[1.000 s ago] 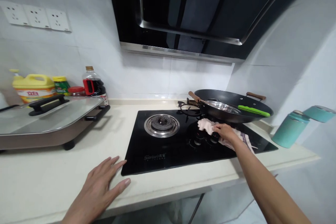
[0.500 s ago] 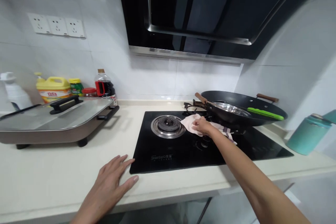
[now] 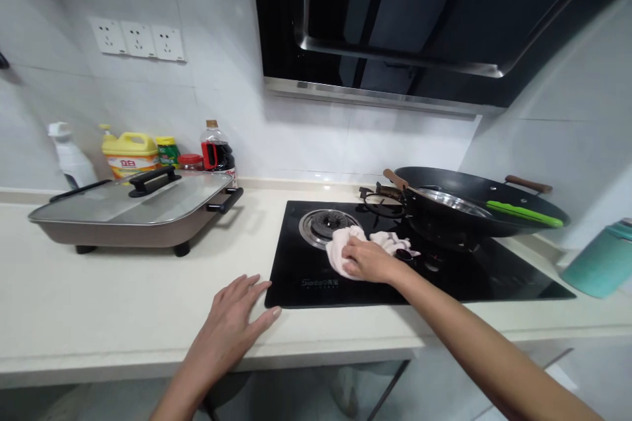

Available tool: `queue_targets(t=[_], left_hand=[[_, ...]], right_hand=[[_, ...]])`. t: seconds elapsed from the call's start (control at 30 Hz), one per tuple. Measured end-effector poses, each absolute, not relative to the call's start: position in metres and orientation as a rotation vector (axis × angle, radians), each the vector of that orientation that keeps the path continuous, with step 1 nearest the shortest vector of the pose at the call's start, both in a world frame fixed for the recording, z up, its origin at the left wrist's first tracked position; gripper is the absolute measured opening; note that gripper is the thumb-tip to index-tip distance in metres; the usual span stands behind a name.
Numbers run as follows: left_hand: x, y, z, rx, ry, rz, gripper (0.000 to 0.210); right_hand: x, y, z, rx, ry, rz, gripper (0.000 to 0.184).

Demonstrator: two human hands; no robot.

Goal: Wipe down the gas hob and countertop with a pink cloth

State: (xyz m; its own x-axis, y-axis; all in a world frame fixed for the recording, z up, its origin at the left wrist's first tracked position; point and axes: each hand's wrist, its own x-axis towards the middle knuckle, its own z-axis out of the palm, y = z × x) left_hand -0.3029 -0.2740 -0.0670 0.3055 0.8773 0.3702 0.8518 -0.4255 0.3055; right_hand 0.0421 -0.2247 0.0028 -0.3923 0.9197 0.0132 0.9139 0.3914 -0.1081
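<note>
My right hand [image 3: 368,259] is closed on a pale pink cloth [image 3: 338,252] and presses it to the black glass gas stove [image 3: 370,289]. The cloth lies just in front of the left burner [image 3: 326,223], and its loose end trails right to the control knobs [image 3: 433,263]. With fingers spread, my left hand [image 3: 234,316] rests on the pale countertop [image 3: 123,296]; its fingertips are by the stove's left front corner. A black wok [image 3: 449,174] stands over the right burner, holding a shiny metal lid or bowl [image 3: 451,200] and a green-handled utensil [image 3: 523,214].
An electric griddle pan [image 3: 118,230] with a glass lid stands on the left. Behind it are a white spray bottle [image 3: 72,154], a yellow jug [image 3: 131,151], jars and a dark sauce bottle [image 3: 217,152]. A teal canister [image 3: 600,260] sits at right. The range hood [image 3: 385,26] overhangs the stove.
My right hand has brought the cloth toward me and to the left across the glass, in front of the left burner. My left hand stays at the stove's corner. The view has shifted left.
</note>
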Motion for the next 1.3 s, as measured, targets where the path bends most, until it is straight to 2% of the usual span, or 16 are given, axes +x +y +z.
queue_targets(t=[0.2,0.27,0.4,0.53,0.7,0.93,1.1,1.3], left_hand=[[-0.307,-0.267,-0.069,2.548,1.616,0.8,0.048],[-0.308,-0.265,-0.068,2.589,1.585,0.835,0.045],[-0.31,-0.262,-0.067,2.642,1.57,0.903,0.045],[-0.313,-0.258,-0.072,2.665,1.56,0.869,0.045],[-0.321,-0.25,-0.083,2.62,1.605,0.853,0.051],[-0.326,-0.24,-0.086,2.665,1.597,0.797,0.052],[-0.324,-0.235,-0.083,2.669,1.595,0.791,0.059],[-0.319,-0.236,-0.075,2.68,1.582,0.819,0.067]], right_hand=[[-0.041,-0.27,0.005,-1.164,-2.651,0.341,0.037],[-0.056,-0.275,0.01,-1.238,-2.609,0.325,0.043],[-0.058,-0.274,0.006,-1.42,-2.453,-0.043,0.055],[-0.031,-0.278,-0.015,-1.41,-2.432,0.124,0.053],[0.045,-0.307,-0.035,-1.456,-2.283,0.187,0.039],[0.186,-0.354,-0.064,-1.517,-2.069,-0.045,0.026],[0.295,-0.362,-0.085,-1.737,-1.85,-0.364,0.037],[0.402,-0.361,-0.092,-1.974,-1.729,-0.476,0.047]])
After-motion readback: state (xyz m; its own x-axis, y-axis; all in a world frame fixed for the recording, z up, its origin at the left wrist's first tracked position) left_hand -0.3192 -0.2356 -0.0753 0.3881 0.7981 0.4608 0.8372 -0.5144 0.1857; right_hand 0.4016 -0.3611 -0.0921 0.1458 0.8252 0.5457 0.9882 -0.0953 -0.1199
